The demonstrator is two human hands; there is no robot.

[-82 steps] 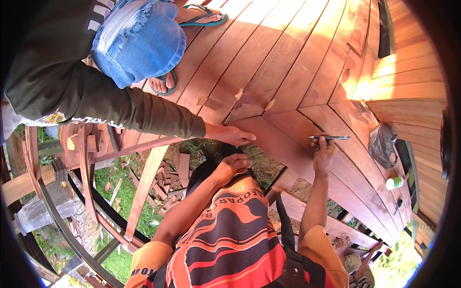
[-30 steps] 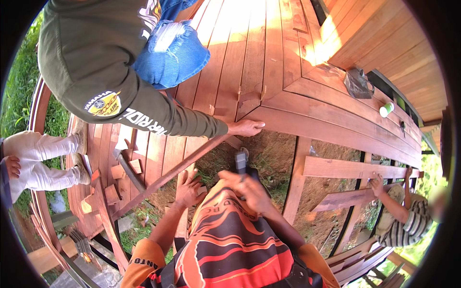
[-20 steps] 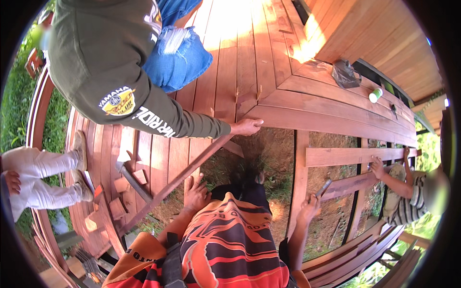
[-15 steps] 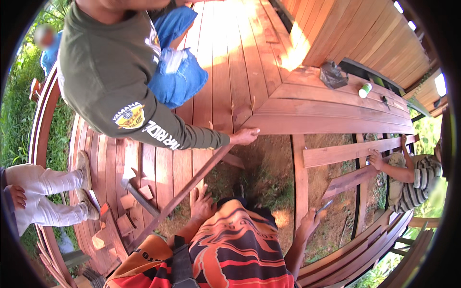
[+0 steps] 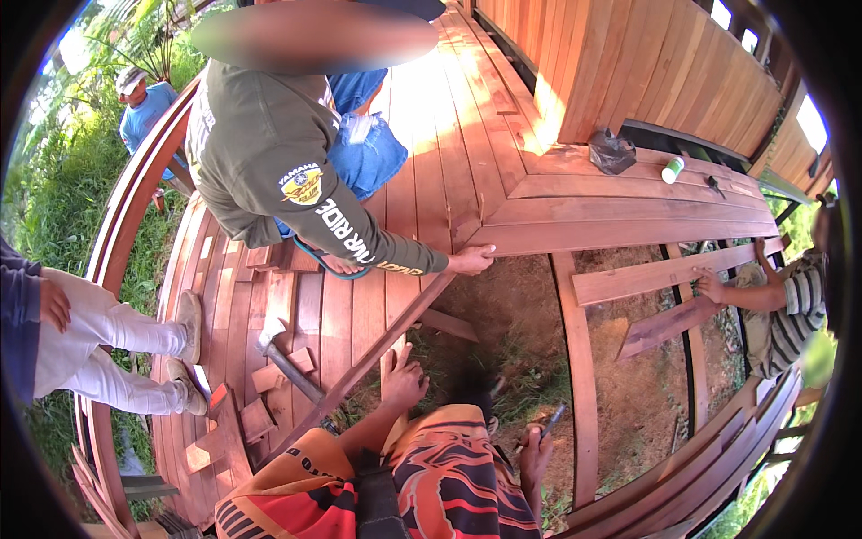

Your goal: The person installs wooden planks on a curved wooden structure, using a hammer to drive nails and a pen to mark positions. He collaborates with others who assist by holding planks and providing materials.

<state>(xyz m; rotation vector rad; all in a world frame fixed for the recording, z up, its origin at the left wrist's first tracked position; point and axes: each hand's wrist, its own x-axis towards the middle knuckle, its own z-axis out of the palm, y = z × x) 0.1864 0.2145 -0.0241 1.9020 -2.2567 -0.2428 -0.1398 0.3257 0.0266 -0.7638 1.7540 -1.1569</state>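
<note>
My left hand (image 5: 404,382) lies on a narrow wooden beam (image 5: 391,361) beside the deck's inner edge, fingers stretched out and holding nothing. Lower right of it, my right hand (image 5: 536,449) is closed round a slim dark pen-like tool (image 5: 555,419), whose exact kind I cannot make out. Between my hands lies an open gap showing soil and grass. Across it, a co-worker's hand (image 5: 471,260) touches the board corner where a long diagonal board (image 5: 359,359) meets the decking (image 5: 530,235). At right, another person's hand rests on a loose plank (image 5: 642,280), above a second angled plank (image 5: 663,329).
A hammer (image 5: 296,373) and several wood offcuts (image 5: 259,419) lie on the left decking. Bare joists (image 5: 576,377) cross the gap. A black plastic bag (image 5: 612,151) and a white-green bottle (image 5: 672,170) stand far right. Another person's legs (image 5: 126,332) are at left.
My right hand has drawn in toward my body with the tool, which now points more upward. My left hand stays on the beam. The view has shifted, showing more of the left side.
</note>
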